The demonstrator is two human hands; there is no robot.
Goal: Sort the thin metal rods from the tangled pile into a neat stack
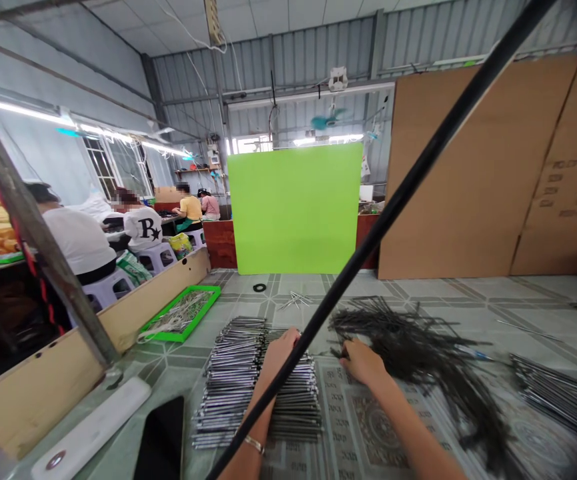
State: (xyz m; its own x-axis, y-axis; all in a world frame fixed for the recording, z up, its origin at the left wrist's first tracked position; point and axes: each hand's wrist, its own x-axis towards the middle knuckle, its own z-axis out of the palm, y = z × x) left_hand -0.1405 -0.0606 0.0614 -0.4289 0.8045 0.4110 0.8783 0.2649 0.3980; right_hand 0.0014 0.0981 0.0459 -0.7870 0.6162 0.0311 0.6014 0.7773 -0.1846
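Observation:
Two side-by-side stacks of thin metal rods point(228, 380) lie in neat layers on the patterned tabletop. My left hand point(281, 347) rests over the right-hand stack, a bracelet on its wrist. A black slanting bar crosses in front of that hand, and its fingertips are hidden. To the right, my right hand point(363, 361) is closed, thumb and fingers pinched at the near left edge of a loose, tangled pile of thin black strips point(408, 340). The end of a dark strip seems to show at its fingertips, partly blurred.
The black bar point(368, 247) cuts diagonally across the view. A green tray point(217, 293) holds pale pieces. A phone point(161, 440) and a white elongated device point(93, 430) lie at left. More rods point(558, 393) lie right. Behind stand a green board point(295, 207) and cardboard point(458, 180); several people sit left.

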